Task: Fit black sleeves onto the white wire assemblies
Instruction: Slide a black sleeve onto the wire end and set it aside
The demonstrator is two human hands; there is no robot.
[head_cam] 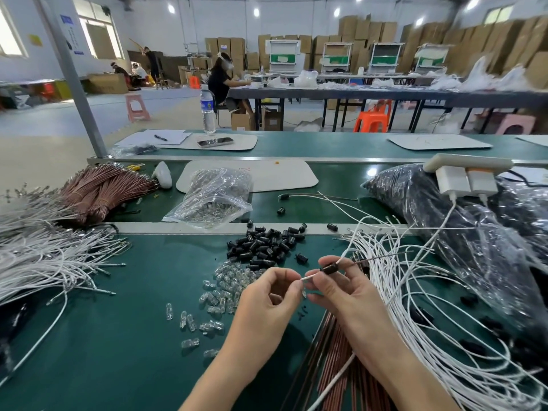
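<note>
My right hand [341, 295] holds a small black sleeve [329, 268] between thumb and fingers; a white wire and a brown wire run out of it to the right. My left hand [272, 292] pinches the white wire's metal tip [307, 278] just left of the sleeve. A pile of loose black sleeves [267, 246] lies on the green bench beyond my hands. White wire assemblies [415, 292] spread in a big tangle to the right.
Clear glass bulbs [225, 289] lie scattered left of my hands. More white wires [44, 262] and brown wire bundles [100, 191] sit far left. Brown wires [335, 366] lie under my right wrist. Plastic bags [216, 197] and a charger strip [465, 173] stand behind.
</note>
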